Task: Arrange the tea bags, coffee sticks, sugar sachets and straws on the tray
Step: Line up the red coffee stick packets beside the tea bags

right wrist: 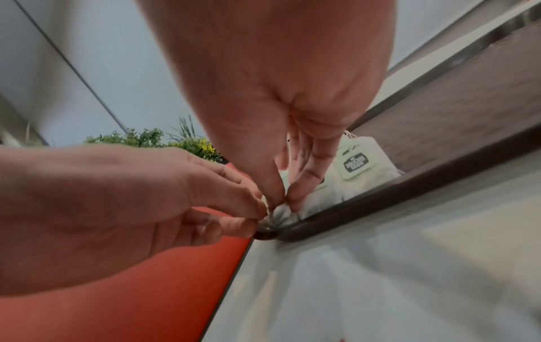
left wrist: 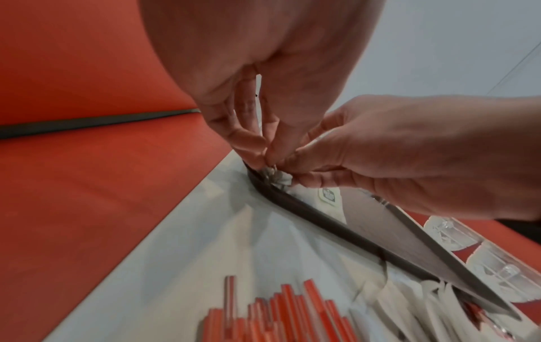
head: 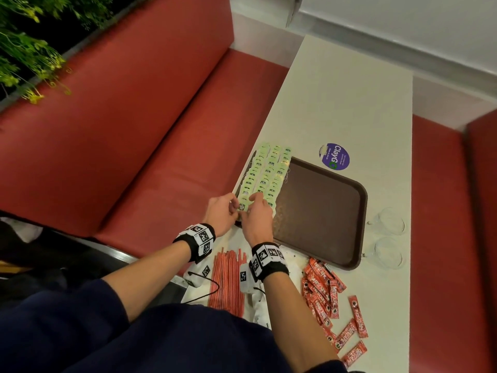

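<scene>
Nearest us, straws (head: pixel 227 281) and coffee sticks (head: pixel 322 289) lay loose along the worktop's (head: pixel 349 103) near edge. Beyond them, at the near left corner of the tray (head: pixel 322 211), our left hand (head: pixel 221 211) and right hand (head: pixel 256 216) both pinched one tea bag (left wrist: pixel 276 178), each grip closed on it. We judged it light, soft and easily crumpled, best taken by its paper tag. More tea bags (head: pixel 265 173) overlapped in rows along the tray's left edge. Two clear cups (head: pixel 388 238) stood just beside its right edge; red benches (head: pixel 134 117) flanked the worktop.
</scene>
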The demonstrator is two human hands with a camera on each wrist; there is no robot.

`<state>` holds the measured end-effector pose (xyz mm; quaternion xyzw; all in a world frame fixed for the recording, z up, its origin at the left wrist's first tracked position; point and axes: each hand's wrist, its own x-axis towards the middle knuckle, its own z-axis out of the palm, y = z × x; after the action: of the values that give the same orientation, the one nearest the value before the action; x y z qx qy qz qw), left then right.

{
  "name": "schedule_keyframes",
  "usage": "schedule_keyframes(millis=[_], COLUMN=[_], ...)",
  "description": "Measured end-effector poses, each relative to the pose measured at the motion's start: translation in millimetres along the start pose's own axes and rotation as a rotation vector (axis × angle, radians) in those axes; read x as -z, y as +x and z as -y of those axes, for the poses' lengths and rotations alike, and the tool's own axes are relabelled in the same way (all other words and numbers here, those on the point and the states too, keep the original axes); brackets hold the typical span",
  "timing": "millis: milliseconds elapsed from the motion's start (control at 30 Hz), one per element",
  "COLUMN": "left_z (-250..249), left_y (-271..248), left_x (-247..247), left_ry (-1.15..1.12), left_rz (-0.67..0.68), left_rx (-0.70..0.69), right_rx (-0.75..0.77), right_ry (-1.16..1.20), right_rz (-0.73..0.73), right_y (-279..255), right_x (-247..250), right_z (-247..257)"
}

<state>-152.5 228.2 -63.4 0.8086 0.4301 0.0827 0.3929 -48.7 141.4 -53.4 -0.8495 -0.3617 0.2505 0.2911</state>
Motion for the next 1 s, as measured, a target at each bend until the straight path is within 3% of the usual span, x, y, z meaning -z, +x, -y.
schedule_keyframes(millis=[200,333,467,567,1000], left_z=[6.6,9.1,7.7,3.2,-1.7], left_y=[1.9,7.6,11.2,16.8,17.9], left_x=[4.0,10.0,11.3,9.3,11.1], left_ry=[0.139,0.226,0.377,0.421,0.469], left_rz=[-0.019,0.011,0.095,0.108,0.136], left_rx=[-0.046,-0.132,-0.182,-0.223,-0.244], right_rx=[0.012,-0.080,-0.227,-0.228,-0.200], right_ry=[-0.072,-0.029,-0.022,-0.048,-0.025], right_rz=[-0.143,-0.258,-0.108,-0.035,-0.061], right_y=[-3.3,-6.8,-15.4,-18.1,-19.6], right_x=[9.1,27.7,34.4,30.1,24.9], right_z=[-2.8,-22.0,-34.2,-40.8,-49.1])
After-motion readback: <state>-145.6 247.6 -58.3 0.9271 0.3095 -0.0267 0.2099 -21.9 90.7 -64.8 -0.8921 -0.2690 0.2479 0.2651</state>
